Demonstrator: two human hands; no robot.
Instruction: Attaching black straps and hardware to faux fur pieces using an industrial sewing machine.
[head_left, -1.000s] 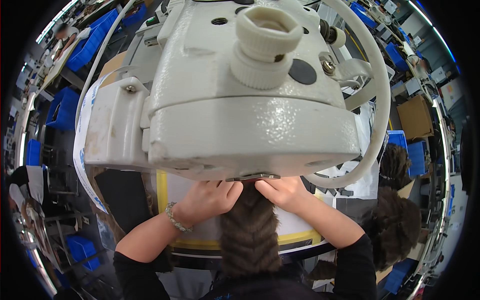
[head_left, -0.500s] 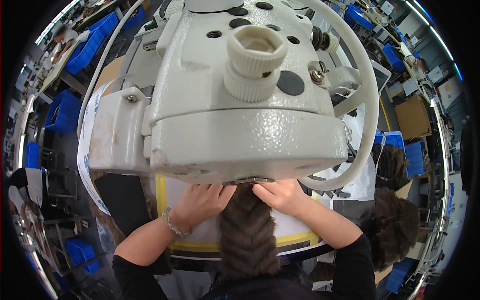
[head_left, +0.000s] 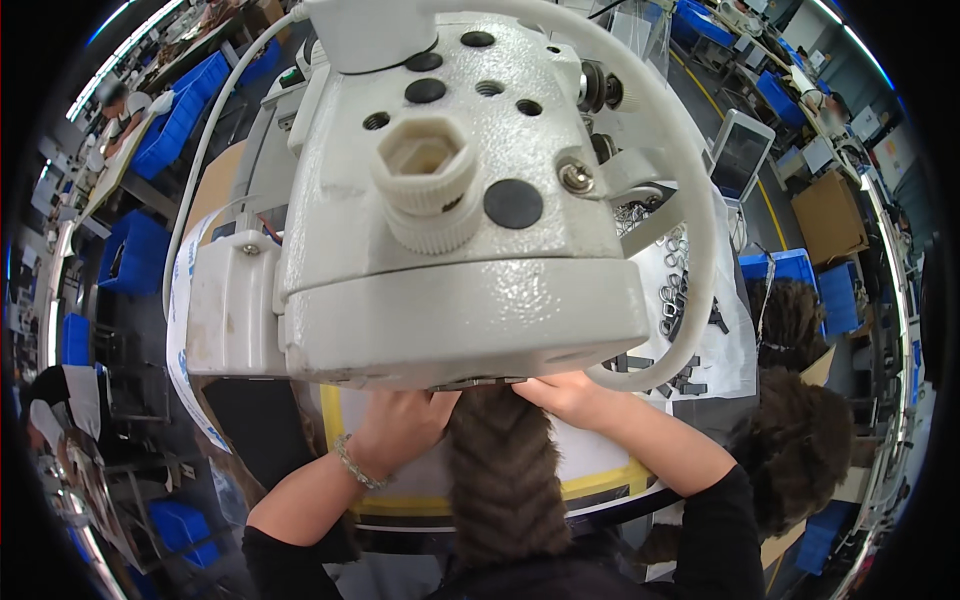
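Observation:
A long brown fur strip [head_left: 505, 490] with a chevron pattern runs from beneath the white sewing machine head [head_left: 460, 320] toward my body. At its left edge, close under the machine, my left hand [head_left: 403, 428] is closed with curled fingers against the fur; a beaded bracelet [head_left: 357, 465] circles that wrist. My right hand [head_left: 568, 397] pinches the strip's right edge, level with the left one. The machine head covers the fingertips of both hands and the far end of the strip. Below the hands lies a white work surface [head_left: 420, 482] bordered with yellow tape.
Metal rings and black clips [head_left: 680, 300] lie on a white sheet right of the machine. Brown fur bundles [head_left: 800, 450] hang at the right, near a blue bin [head_left: 780, 266]. A white cable guard [head_left: 690, 330] curves beside the head. Other people work at distant tables.
The view has shifted, so the machine head appears lower and further left, hiding more of my fingers. Both hands stay beside the fur strip, with little visible movement along it.

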